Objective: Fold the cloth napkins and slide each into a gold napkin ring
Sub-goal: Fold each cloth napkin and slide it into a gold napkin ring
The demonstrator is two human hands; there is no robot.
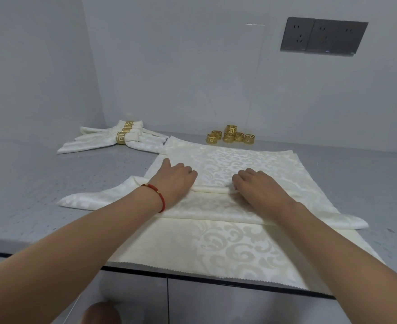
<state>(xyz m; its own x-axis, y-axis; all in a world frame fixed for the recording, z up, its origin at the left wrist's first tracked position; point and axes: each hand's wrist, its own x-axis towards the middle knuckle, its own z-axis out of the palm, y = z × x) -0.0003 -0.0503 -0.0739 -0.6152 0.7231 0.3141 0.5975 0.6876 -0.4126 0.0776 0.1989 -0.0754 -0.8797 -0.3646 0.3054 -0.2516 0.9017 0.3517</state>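
Head view: both hands [174,181] [258,185] pinch the napkin's rolled fold [210,189]

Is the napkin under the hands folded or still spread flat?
Partly folded: the napkin lies as a pleated band, both hands pinching its newest pleat.

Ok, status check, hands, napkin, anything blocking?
Left hand and right hand both pinch the napkin's rolled fold. Spare gold rings wait behind. Nothing in the way.
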